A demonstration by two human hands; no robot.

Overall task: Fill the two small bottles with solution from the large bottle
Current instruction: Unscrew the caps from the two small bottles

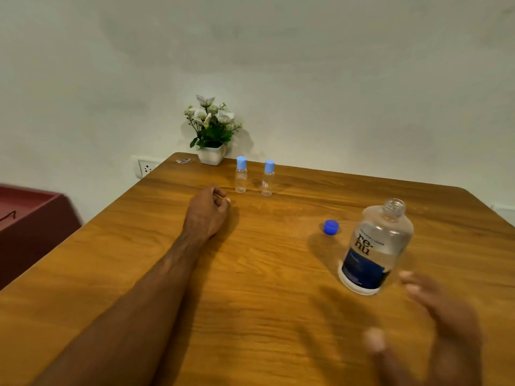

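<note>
Two small clear bottles with light blue caps stand upright side by side at the far side of the wooden table (250,288): the left small bottle (240,175) and the right small bottle (268,178). The large clear bottle (374,247) with a dark blue label stands uncapped at the right. Its blue cap (331,227) lies on the table just left of it. My left hand (207,211) rests on the table with fingers curled, a short way in front of the left small bottle. My right hand (434,327) is blurred, fingers spread, just below the large bottle and apart from it.
A white pot of artificial flowers (211,129) stands at the table's far edge against the wall. A wall socket (146,168) sits behind the far left corner. A dark red piece of furniture (30,218) stands left of the table.
</note>
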